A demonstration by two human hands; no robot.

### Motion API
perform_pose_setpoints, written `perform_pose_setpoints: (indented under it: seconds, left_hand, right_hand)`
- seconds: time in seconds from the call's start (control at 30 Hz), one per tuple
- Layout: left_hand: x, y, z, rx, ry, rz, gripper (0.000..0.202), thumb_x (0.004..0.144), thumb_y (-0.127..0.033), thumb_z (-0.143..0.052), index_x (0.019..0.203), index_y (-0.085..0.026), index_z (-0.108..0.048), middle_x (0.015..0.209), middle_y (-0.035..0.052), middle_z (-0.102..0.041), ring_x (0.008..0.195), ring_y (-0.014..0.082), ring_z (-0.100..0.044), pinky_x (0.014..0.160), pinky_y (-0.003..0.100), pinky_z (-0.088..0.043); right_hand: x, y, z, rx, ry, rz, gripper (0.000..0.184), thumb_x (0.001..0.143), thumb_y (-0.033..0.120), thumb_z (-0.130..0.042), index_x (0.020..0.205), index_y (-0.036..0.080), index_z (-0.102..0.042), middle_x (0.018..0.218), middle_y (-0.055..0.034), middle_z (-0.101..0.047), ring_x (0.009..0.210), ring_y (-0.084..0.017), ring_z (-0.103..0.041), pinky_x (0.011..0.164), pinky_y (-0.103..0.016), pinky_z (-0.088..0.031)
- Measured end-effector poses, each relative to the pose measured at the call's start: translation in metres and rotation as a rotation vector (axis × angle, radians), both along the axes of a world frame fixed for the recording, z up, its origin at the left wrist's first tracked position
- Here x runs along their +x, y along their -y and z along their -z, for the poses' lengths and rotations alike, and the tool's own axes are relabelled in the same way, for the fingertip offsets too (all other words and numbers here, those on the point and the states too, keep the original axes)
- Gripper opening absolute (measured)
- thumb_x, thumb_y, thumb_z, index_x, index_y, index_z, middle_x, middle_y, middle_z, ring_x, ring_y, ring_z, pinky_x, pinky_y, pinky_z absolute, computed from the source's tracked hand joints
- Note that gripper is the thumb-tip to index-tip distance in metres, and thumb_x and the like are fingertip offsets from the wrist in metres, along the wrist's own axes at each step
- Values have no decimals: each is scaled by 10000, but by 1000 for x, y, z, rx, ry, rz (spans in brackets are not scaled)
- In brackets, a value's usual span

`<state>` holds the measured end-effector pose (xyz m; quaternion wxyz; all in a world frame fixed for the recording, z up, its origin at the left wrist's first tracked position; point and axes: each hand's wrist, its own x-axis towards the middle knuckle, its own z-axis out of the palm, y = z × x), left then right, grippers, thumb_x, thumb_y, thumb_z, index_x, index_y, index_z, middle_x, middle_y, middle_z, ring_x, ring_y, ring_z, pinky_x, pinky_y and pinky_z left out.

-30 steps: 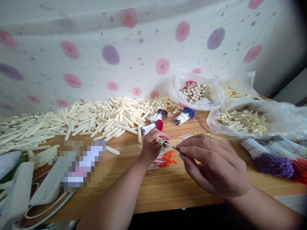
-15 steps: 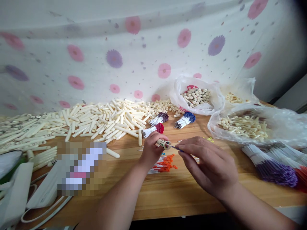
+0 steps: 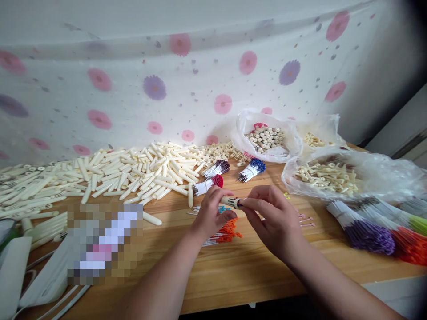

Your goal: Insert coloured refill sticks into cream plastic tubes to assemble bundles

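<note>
My left hand (image 3: 211, 214) is closed around a cream multicolour pen barrel (image 3: 231, 202), whose slotted end points right. At that end, the fingers of my right hand (image 3: 272, 218) are pinched together on a thin pen refill; only a bit of its dark blue tip shows, and the rest is hidden by the fingers and barrel. Below the left hand lie orange-tipped refills (image 3: 230, 231), with a few light-blue-tipped ones (image 3: 224, 209) just behind. Pink-tipped refills (image 3: 307, 220) lie to the right of my right hand.
A heap of cream barrels (image 3: 133, 171) covers the back left. Bundled red (image 3: 208, 184), dark purple (image 3: 216, 168) and blue refills (image 3: 252, 170) lie behind my hands. Plastic bags of parts (image 3: 293, 146) (image 3: 376, 178) stand back right, purple refill bundles (image 3: 368, 233) near right.
My right hand has moved left, up against the barrel's slotted end. The refill's white length, visible before between hand and barrel, is now inside or hidden. The view has shifted slightly.
</note>
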<state>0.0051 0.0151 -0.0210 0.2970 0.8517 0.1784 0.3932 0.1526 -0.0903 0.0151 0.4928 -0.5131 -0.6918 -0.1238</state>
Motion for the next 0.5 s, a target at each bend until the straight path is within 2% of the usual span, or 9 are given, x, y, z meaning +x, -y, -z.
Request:
perform_pose_setpoints:
  seconds: [0.1,0.17,0.3,0.5]
  left_hand:
    - [0,2,-2,-20,-25,12,567,870,-625,-287,1036,-167,-577,940,92,-543,922,222,-512,824,351,-407]
    - [0,3,-2,-25,-33,1,531,897,-583,-272,1038,-172,-577,954,93,-543,939,217,-512,837,348,-406]
    - [0,4,0,20,-23,-42,531,885,-594,-293,1009,-175,-594,946,88,-546,933,212,-516,836,344,-410]
    - [0,2,1,185,-6,-190,583,862,-629,-287,940,-161,-624,883,83,-540,862,215,-509,770,343,-415]
  right_hand:
    - [0,0,-2,-5,-52,-5,125,770,59,-612,816,175,-619,816,-35,-500,727,-129,-518,616,-268,-445]
    - [0,0,-4,-12,-71,-7,118,763,56,-611,793,170,-615,809,-32,-492,730,-128,-516,623,-265,-443]
    - [-2,0,-3,-31,-106,-18,128,768,48,-593,801,168,-620,819,-33,-496,751,-130,-515,644,-265,-444]
    - [-8,-1,3,-97,-240,10,99,815,113,-567,788,181,-635,805,-30,-521,751,-137,-527,655,-271,-449]
